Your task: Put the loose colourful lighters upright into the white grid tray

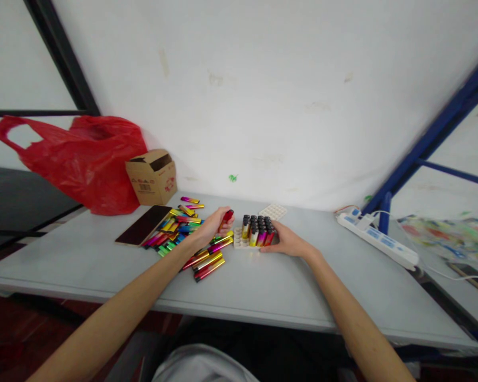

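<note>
My left hand (215, 225) is closed around a red lighter (227, 216), held above the right edge of a loose pile of colourful metallic lighters (183, 228). Several lighters with black tops (258, 231) stand upright in a pale tray (241, 240), whose left end shows bare holes. Against the right side of the tray and its lighters rests my right hand (287, 240), thumb and fingers apart around the corner. Its fingertips behind the lighters are partly hidden. A second pale tray (274, 211) lies behind, near the wall.
On the left are a dark flat tablet-like object (143, 225), an open cardboard box (153, 178) and a red plastic bag (87, 164). At the right lie a white power strip (376, 240) with cables and a phone (472, 276). A blue metal frame (434, 132) rises there.
</note>
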A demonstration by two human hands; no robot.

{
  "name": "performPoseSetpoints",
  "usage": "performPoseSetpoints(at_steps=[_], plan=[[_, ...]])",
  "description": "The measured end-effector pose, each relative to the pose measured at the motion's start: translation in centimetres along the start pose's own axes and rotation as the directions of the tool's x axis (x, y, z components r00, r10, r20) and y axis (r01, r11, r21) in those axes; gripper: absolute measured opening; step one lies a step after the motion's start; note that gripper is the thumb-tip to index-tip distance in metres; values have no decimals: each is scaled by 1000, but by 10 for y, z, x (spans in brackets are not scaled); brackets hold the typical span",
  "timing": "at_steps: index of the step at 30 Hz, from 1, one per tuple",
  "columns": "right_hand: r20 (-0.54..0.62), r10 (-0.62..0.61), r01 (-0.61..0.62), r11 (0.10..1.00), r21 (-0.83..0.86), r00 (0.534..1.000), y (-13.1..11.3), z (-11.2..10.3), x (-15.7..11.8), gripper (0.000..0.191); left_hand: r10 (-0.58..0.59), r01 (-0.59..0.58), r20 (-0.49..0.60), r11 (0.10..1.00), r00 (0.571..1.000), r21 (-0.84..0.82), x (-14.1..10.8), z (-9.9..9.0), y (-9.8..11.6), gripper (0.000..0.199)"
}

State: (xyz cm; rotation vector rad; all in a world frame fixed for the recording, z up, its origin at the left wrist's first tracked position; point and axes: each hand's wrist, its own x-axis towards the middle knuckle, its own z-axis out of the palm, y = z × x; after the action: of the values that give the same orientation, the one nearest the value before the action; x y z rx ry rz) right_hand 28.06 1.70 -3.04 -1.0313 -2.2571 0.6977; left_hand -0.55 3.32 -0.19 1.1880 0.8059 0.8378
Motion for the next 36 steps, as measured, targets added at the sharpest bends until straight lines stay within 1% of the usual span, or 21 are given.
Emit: performPoseSetpoints(at_steps=[4, 7, 11, 13, 15, 17, 20, 24, 29, 33, 36], plan=[[8, -8, 9, 1000, -11, 1000, 0, 0, 0, 83, 23, -23, 9, 1000, 1000, 15, 0, 0, -1, 35], [9, -14, 14, 1000, -25, 1000, 0, 0, 1, 82, 40, -40, -14, 999, 999, 15, -1, 0, 0, 33], [5, -13, 13, 1000, -24, 1000, 0, -1, 0, 84, 98, -97, -48, 995, 994, 20, -1, 2, 2, 38], [-1, -7, 7, 1000, -21, 1000, 0, -1, 0, 83, 112, -112, -32, 994, 993, 6, -3, 4, 3, 41], [-3, -1, 1, 1000, -19, 1000, 0, 0, 0, 82, 151, -151, -11, 988, 988, 11, -7, 7, 4, 37], [-2, 0, 0, 1000, -12, 1000, -1, 0, 0, 82, 217, -216, 4, 973, 976, 85, -10, 11, 5, 30], [5, -6, 6, 1000, 1, 1000, -1, 0, 1, 83, 294, -300, 58, 925, 954, 235, -14, 16, 7, 30], [-2, -1, 1, 1000, -1, 1000, -2, 0, 1, 83, 339, -365, 136, 857, 931, 364, -16, 16, 7, 32], [-5, 2, -2, 1000, -5, 1000, -2, 0, 0, 84, 418, -431, 166, 689, 893, 582, -14, 12, 4, 27], [-2, 2, -2, 1000, -2, 1000, -3, 0, 0, 83, 448, -436, 172, 596, 877, 674, -12, 12, 0, 23], [2, 7, -7, 1000, -11, 1000, -3, 0, 0, 82, 473, -464, 214, 512, 855, 723, -12, 14, -3, 21]])
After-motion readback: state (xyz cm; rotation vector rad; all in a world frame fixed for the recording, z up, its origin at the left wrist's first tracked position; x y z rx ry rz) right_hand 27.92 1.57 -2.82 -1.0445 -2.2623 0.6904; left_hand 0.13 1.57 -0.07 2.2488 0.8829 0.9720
